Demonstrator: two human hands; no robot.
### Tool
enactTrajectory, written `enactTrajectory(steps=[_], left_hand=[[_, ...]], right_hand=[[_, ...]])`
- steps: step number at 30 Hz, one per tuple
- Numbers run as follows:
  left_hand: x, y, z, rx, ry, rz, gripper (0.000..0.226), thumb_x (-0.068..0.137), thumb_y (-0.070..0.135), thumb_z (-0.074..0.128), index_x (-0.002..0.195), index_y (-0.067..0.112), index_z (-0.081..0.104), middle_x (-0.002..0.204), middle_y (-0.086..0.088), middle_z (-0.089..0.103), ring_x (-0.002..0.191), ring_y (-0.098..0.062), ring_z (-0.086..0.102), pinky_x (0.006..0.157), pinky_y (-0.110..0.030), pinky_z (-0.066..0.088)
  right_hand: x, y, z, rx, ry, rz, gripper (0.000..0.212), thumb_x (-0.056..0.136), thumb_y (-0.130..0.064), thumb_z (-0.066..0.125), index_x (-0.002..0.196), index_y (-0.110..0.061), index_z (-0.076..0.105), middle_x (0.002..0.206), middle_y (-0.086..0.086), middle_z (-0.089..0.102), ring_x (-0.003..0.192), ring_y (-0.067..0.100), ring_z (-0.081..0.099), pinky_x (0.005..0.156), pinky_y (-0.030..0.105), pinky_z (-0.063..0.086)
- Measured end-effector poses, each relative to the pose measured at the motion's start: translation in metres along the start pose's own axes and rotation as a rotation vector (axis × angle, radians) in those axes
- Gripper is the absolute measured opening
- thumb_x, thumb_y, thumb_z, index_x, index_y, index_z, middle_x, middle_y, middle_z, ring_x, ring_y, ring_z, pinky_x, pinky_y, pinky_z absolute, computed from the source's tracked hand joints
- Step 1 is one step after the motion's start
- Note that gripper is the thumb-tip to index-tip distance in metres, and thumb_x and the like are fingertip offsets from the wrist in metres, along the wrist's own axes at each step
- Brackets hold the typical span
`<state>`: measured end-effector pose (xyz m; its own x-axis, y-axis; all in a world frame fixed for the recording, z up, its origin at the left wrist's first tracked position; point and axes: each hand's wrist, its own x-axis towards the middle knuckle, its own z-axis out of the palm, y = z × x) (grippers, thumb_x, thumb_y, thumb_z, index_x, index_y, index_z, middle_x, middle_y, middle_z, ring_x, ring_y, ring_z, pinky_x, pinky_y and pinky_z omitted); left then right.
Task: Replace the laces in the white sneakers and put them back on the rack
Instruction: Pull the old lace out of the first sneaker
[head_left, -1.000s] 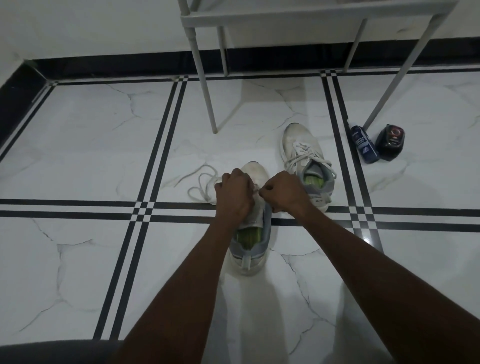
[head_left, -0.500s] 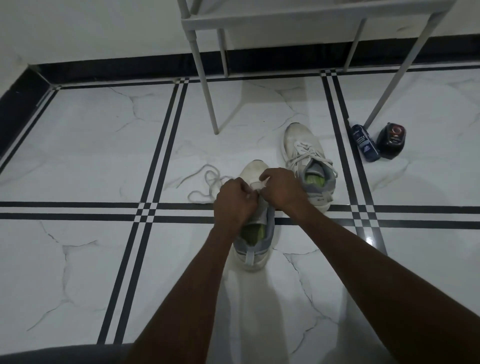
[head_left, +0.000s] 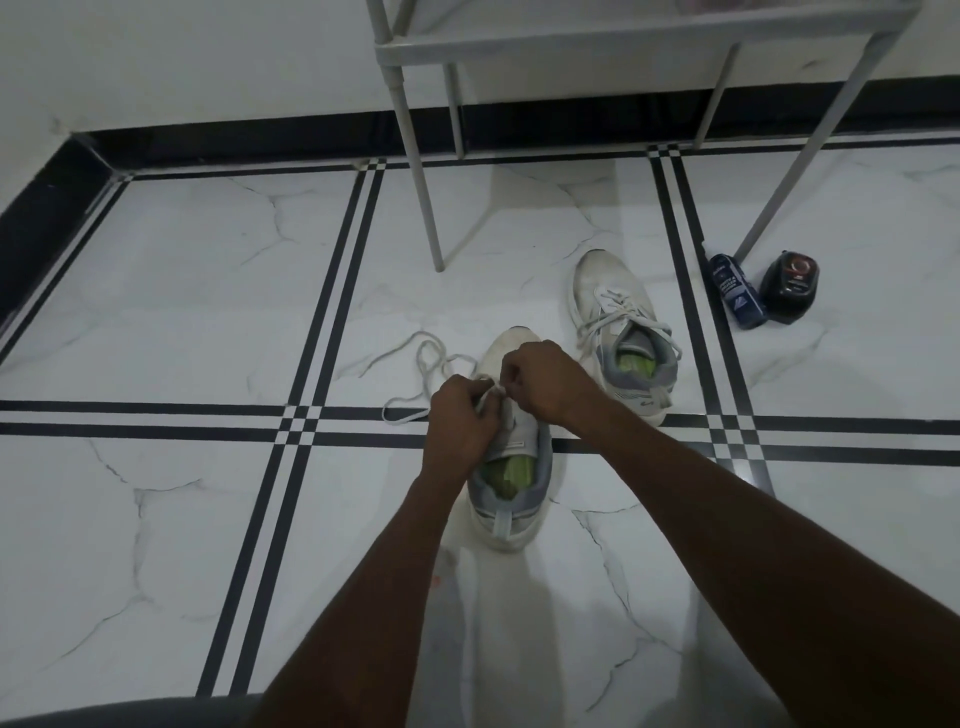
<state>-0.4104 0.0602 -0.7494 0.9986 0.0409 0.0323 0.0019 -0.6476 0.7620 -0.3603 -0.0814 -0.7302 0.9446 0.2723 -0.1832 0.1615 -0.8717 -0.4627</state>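
Note:
A white sneaker (head_left: 511, 493) with a grey collar and green insole stands on the marble floor, heel towards me. My left hand (head_left: 462, 423) and my right hand (head_left: 545, 384) are both over its lace area, each pinching the white lace (head_left: 426, 374) close to the eyelets. The lace's loose length trails in loops on the floor to the left of the shoe. The second white sneaker (head_left: 621, 332) lies further right, laced, its lace ends loose.
A white metal rack (head_left: 623, 47) stands at the back on thin legs (head_left: 421, 192). A dark blue bottle (head_left: 737, 291) and a black container (head_left: 789, 286) lie by the rack's right leg. Black wall skirting runs along the back and left.
The hands have stayed on the near sneaker, shifting slightly towards its toe while working the lace. The loose lace on the floor has shifted a little.

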Motion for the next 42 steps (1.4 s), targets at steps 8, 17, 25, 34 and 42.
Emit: enactTrajectory(steps=[8,17,25,34,42], left_hand=[[-0.001,0.001,0.000,-0.031,0.051,0.000,0.020,0.093,0.014,0.064,0.099,0.000,0.077,0.088,-0.014,0.071,0.081,-0.014,0.060,0.073,-0.022,0.043],[-0.001,-0.002,0.001,-0.008,0.036,-0.029,0.027,0.091,0.024,0.063,0.082,0.002,0.076,0.074,-0.014,0.072,0.071,-0.025,0.068,0.069,-0.041,0.054],[-0.004,-0.003,0.003,-0.017,0.048,-0.031,0.025,0.093,0.021,0.066,0.086,0.001,0.077,0.078,-0.015,0.074,0.072,-0.028,0.070,0.071,-0.042,0.055],[-0.003,-0.005,-0.001,-0.010,0.068,-0.038,0.037,0.088,0.011,0.061,0.051,0.007,0.053,0.038,0.007,0.039,0.043,-0.008,0.041,0.048,-0.019,0.034],[-0.002,-0.010,0.002,0.020,0.050,-0.048,0.035,0.093,0.025,0.061,0.064,0.007,0.068,0.052,-0.004,0.060,0.052,-0.018,0.058,0.057,-0.034,0.044]], right_hand=[[0.002,0.032,-0.041,0.543,0.668,0.508,0.017,0.095,-0.013,0.048,0.099,0.001,0.057,0.097,0.014,0.063,0.090,0.025,0.059,0.075,0.029,0.043],[0.000,0.008,-0.012,0.256,0.129,0.088,0.028,0.084,-0.019,0.074,0.110,-0.010,0.071,0.116,0.010,0.067,0.108,0.024,0.061,0.095,0.027,0.045],[0.001,-0.005,0.011,-0.141,0.191,0.041,0.020,0.087,-0.013,0.064,0.104,-0.019,0.074,0.114,0.003,0.058,0.110,0.023,0.055,0.079,0.032,0.045],[-0.004,0.031,-0.048,0.397,0.790,0.468,0.026,0.090,-0.015,0.048,0.090,-0.002,0.070,0.089,0.011,0.067,0.081,0.020,0.061,0.069,0.018,0.042],[-0.002,-0.002,-0.014,0.264,0.259,0.124,0.018,0.080,-0.015,0.074,0.097,-0.011,0.078,0.106,0.010,0.071,0.100,0.023,0.065,0.089,0.024,0.046]])
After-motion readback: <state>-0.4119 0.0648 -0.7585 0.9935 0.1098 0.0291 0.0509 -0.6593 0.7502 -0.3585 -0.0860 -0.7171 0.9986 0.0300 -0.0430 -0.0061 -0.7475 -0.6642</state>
